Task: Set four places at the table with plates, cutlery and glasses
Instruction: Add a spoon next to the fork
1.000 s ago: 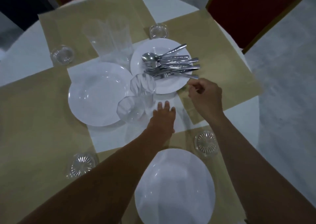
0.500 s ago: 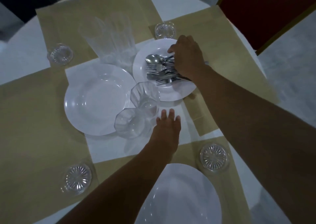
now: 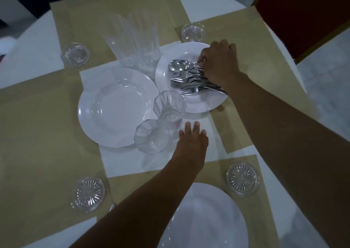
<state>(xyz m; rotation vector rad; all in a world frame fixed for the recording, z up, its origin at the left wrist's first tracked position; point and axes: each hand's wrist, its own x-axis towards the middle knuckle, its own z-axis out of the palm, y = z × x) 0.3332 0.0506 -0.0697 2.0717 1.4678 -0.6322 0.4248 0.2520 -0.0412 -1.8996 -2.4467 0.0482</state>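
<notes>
A white plate (image 3: 191, 105) at the table's centre carries a pile of cutlery (image 3: 186, 76), spoons and forks. My right hand (image 3: 219, 62) lies over the handles, its fingers pinching a spoon's handle. My left hand (image 3: 193, 137) rests flat on the white cloth, fingers straight, beside two short glasses (image 3: 153, 137). A second white plate (image 3: 115, 107) sits left of the cutlery plate. Two tall clear glasses (image 3: 130, 39) stand behind them. A third plate (image 3: 206, 219) lies on the near placemat.
Tan placemats (image 3: 37, 134) cover the round white table on four sides. Small glass coasters sit at the near right (image 3: 243, 178), near left (image 3: 88, 193), far left (image 3: 75, 54) and far middle (image 3: 193, 33). A red chair (image 3: 303, 11) stands at the far right.
My right hand reached from the cutlery handles' near end up over the pile and now pinches a spoon's handle. My left hand stayed flat on the cloth.
</notes>
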